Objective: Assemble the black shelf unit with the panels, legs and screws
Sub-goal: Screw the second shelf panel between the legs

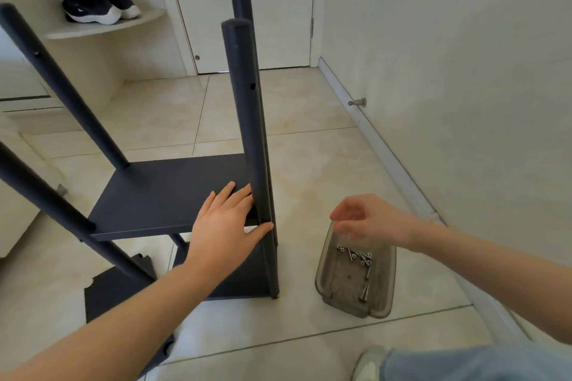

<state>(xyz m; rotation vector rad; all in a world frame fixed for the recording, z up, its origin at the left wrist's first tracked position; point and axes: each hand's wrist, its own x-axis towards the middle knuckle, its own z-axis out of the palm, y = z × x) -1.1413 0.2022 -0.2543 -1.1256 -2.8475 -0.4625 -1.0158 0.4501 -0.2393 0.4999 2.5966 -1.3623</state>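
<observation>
Upper left, a pair of dark shoes (99, 4) sits on a curved wall shelf (108, 30). Below it, the partly built black shelf unit stands on a pale, glossy tiled floor (309, 151), its two left legs (62, 86) slanting out of frame towards the camera. A black panel (154, 198) spans horizontally between the legs, raised above a lower panel (111, 288) that lies at floor level. The left hand (226, 219) rests flat on the raised panel's right end, fingers straight and together, thumb along the front edge, gripping nothing; its fingertips touch the near right leg (247, 133). That leg stands upright and shows a screw hole partway up; the far right leg (242, 6) rises just behind it, in front of a closed white door (272, 9). Right of the unit, apart from it, a translucent grey tray (325, 275) sits on the tiles and holds loose silver screws (360, 257). The right hand (368, 219) hovers over the tray's far rim, fingers loosely curled and pointing down, with nothing visible between them. Farther right, a white skirting board (387, 151) runs along a plain wall (448, 56) bearing a metal door stop (357, 102). Bottom right, a blue denim knee (464, 362) and a light shoe (368, 365) enter the frame.
</observation>
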